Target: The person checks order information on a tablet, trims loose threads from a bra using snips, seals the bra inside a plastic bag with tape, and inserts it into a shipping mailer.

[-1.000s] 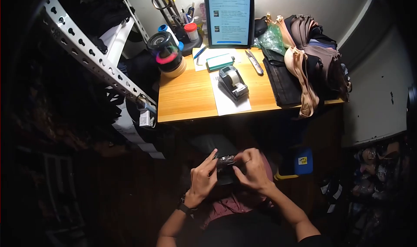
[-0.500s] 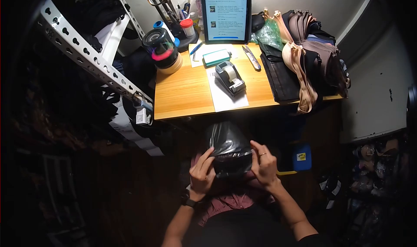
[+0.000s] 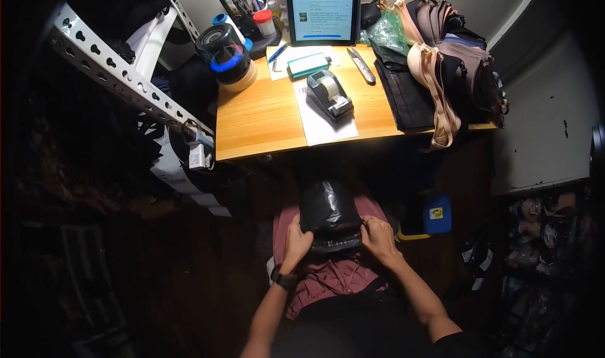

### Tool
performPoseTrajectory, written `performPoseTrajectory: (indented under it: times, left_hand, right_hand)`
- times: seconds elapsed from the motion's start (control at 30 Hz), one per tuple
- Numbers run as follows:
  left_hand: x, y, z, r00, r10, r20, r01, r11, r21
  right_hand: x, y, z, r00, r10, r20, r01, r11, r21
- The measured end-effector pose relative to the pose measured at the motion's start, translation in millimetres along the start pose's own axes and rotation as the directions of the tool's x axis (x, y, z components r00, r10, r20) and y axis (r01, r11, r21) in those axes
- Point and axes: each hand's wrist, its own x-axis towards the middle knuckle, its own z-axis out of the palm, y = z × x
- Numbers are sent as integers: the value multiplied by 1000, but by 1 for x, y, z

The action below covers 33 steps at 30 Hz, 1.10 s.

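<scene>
A glossy black plastic bag (image 3: 329,208) is held above my lap, its near edge folded over in a band. At the left end of this fold, my left hand (image 3: 297,243) is closed on the bag, thumb towards the middle. My right hand (image 3: 378,237) grips the opposite end with its fingers curled in. What the bag contains, if anything, is hidden. Beneath it are maroon shorts (image 3: 334,276) on my lap.
Ahead stands a wooden desk (image 3: 258,128) with a tape dispenser (image 3: 330,96), a teal box (image 3: 309,65), a folding knife (image 3: 362,66) and a tablet (image 3: 321,15). Bras (image 3: 435,74) are piled at its right. A white metal shelf post (image 3: 120,68) rises on the left.
The near edge of the bag is now folded and drawn closer to my body. Both hands have gone from fingertip pinches to tighter grips. My view has tilted down slightly.
</scene>
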Motion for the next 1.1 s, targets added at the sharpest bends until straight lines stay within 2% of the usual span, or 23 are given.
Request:
performPoseTrajectory:
  times: [0.03, 0.07, 0.13, 0.17, 0.23, 0.3, 0.33, 0.4, 0.47, 0.5, 0.57, 0.6, 0.67, 0.7, 0.77, 0.8, 0.87, 0.93, 1.03, 1.1]
  left_hand:
    - [7, 0, 3, 995, -45, -92, 48, 998, 30]
    - [11, 0, 6, 995, -42, -91, 45, 999, 29]
    - [15, 7, 14, 980, -156, -128, 168, 981, 97]
    - [14, -6, 21, 978, -97, -185, 129, 978, 167]
    - [9, -5, 19, 978, -99, -185, 128, 980, 153]
    - [4, -6, 15, 978, -139, -154, 166, 971, 172]
    - [0, -8, 14, 977, -147, -155, 173, 969, 177]
    - [-5, -14, 13, 984, -160, -79, 165, 985, 59]
    - [-8, -29, 10, 992, -108, -67, 111, 993, 36]
    - [-9, -25, 6, 983, -179, -36, 174, 978, -119]
    - [-16, 0, -5, 961, -264, 89, 277, 877, -393]
    - [-20, 3, -13, 959, -270, 87, 283, 876, -392]
    - [-21, 7, -24, 863, -328, 385, 501, 655, -565]
    - [-23, 26, -27, 829, -393, 398, 557, 634, -536]
    - [-24, 17, -30, 808, -430, 403, 587, 646, -489]
    - [-25, 13, -31, 788, -463, 406, 612, 656, -440]
    - [-26, 9, -29, 792, -459, 403, 606, 673, -423]
    - [-25, 8, -32, 776, -459, 434, 629, 618, -472]
    - [-25, 20, -31, 775, -491, 398, 632, 580, -514]
    - [-23, 16, -31, 783, -493, 381, 620, 567, -541]
  right_hand:
    - [0, 1, -3, 1000, -1, -1, 1, 1000, -2]
    - [1, 4, -7, 998, 56, 36, -55, 998, -10]
    - [0, 6, -10, 990, 120, 74, -118, 993, -20]
    - [1, 6, -11, 991, 121, 64, -120, 992, -31]
    - [10, -11, -21, 992, 117, 56, -115, 993, -38]
    - [14, -49, -40, 972, -205, -111, 199, 978, -61]
    - [12, -56, -33, 961, -269, -64, 276, 951, 140]
    - [9, -63, -8, 893, -425, 146, 311, 819, 482]
    - [16, -48, 27, 870, -480, 112, 396, 815, 424]
    - [18, -44, 32, 897, -405, 180, 292, 845, 447]
    - [18, -41, 38, 896, -411, 167, 304, 844, 442]
    - [15, -42, 40, 902, -406, 147, 310, 846, 435]
    - [13, -42, 41, 910, -393, 135, 316, 865, 389]
    - [12, -44, 41, 911, -379, 164, 311, 891, 332]
    - [10, -50, 46, 916, -345, 203, 300, 928, 222]
    - [9, -56, 48, 916, -346, 203, 300, 927, 226]
    - [4, -68, 48, 921, -252, 296, 266, 964, -9]
    - [5, -68, 48, 918, -229, 323, 239, 971, 10]
    - [4, -66, 48, 940, -342, -15, 340, 930, 136]
    - [7, -67, 44, 939, -345, -14, 341, 921, 190]
